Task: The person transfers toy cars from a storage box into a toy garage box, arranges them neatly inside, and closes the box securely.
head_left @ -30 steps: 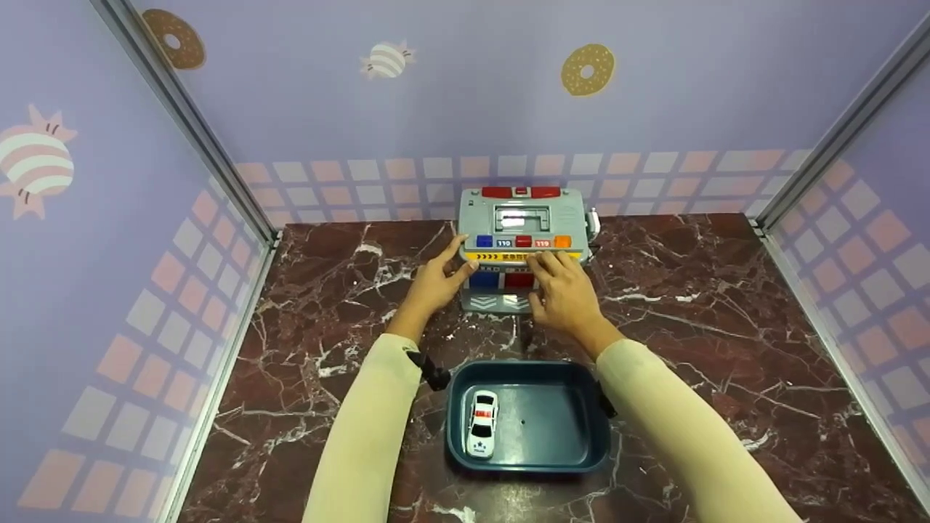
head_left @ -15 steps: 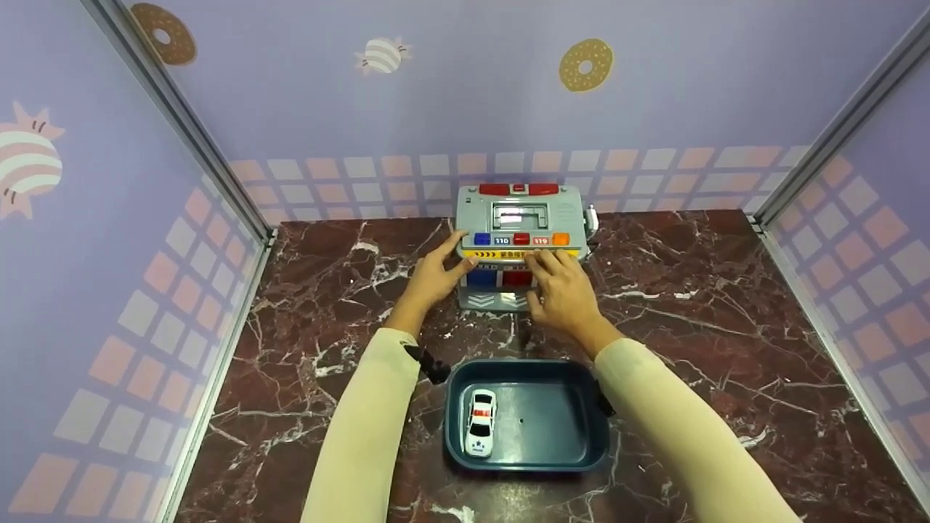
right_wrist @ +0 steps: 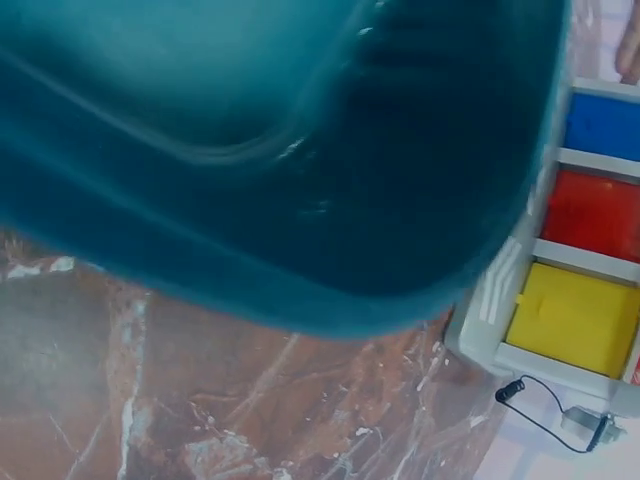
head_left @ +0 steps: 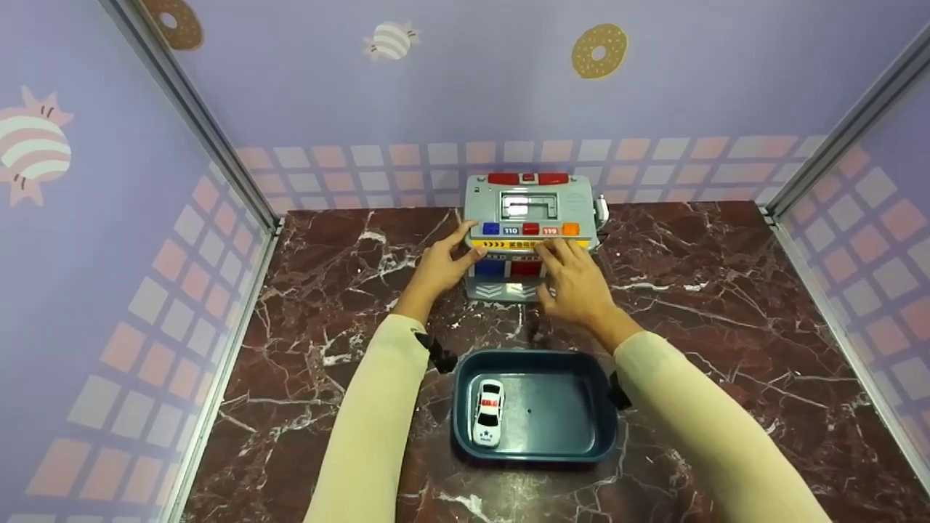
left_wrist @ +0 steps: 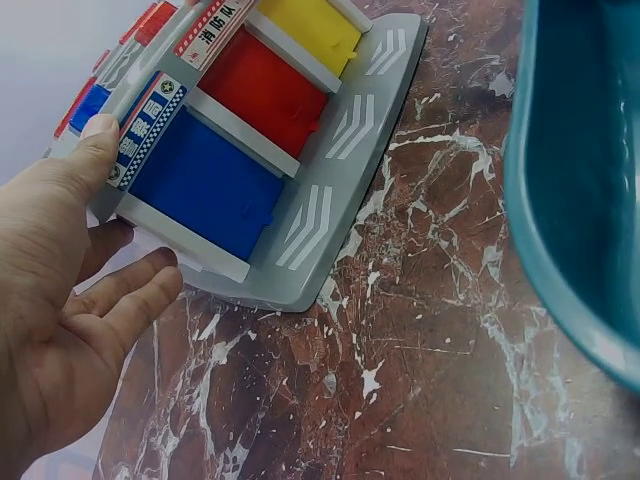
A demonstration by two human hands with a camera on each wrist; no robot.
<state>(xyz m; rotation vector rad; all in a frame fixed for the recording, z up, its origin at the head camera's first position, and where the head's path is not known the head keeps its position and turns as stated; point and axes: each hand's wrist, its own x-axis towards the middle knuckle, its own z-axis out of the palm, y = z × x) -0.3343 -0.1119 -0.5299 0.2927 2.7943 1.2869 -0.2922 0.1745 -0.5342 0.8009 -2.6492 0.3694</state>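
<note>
A grey toy garage [head_left: 567,203] stands against the back wall, with blue, red and orange buttons on top. Its blue door [left_wrist: 205,180], red door [left_wrist: 265,85] and yellow door [right_wrist: 575,320] are down. My left hand [head_left: 439,269] holds the garage's left front corner, thumb at the front edge and index finger along the side. My right hand [head_left: 581,287] rests its fingertips on the yellow strip along the top front edge, its thumb lower in front of the doors. The right wrist view does not show the right hand.
Close in front, a dark blue-green tray [head_left: 538,456] holds a white toy police car [head_left: 488,414] at its left side. A white toy handset [head_left: 602,211] on a black cord [right_wrist: 545,420] hangs at the garage's right. Patterned walls [head_left: 407,94] enclose the marbled table [head_left: 349,407].
The head view has shifted slightly, so the scene sits a little higher and to the right. Both hands keep their places on the garage.
</note>
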